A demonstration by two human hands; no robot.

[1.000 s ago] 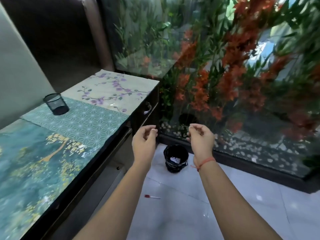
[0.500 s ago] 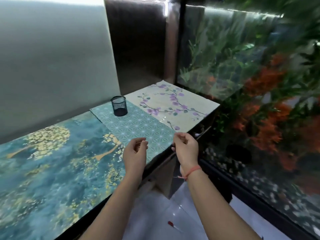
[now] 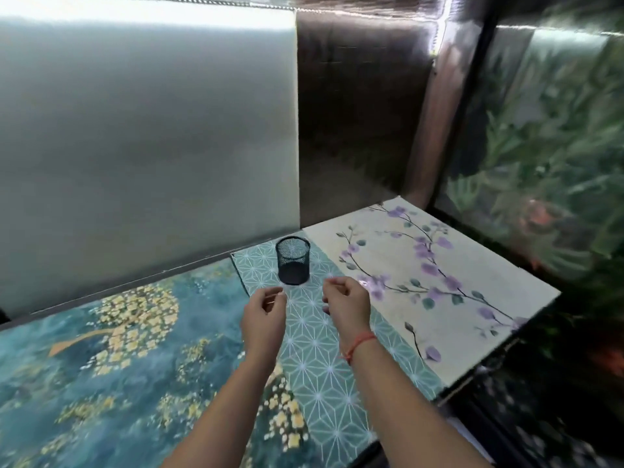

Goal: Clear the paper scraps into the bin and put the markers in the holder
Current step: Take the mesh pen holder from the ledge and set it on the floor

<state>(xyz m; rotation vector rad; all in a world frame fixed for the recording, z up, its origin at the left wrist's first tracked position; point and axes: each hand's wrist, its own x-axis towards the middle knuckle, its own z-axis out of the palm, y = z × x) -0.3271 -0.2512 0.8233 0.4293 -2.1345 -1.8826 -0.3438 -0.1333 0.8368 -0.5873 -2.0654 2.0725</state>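
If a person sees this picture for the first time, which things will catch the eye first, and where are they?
The two hands, left hand and right hand, are loosely curled above the middle of the desk. Just beyond them a black mesh holder stands upright on the teal star-pattern mat, apparently with nothing in it. To its right lies a cream mat with purple blossoms.

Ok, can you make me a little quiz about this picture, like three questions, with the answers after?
1. True or false: markers already stand in the mesh holder.
2. Which wrist wears the red string: A left, B right?
3. The holder stands on the ____ green mat with white star lines.

Key
1. False, it looks empty.
2. B: it is below the right hand, not the left hand.
3. Middle.
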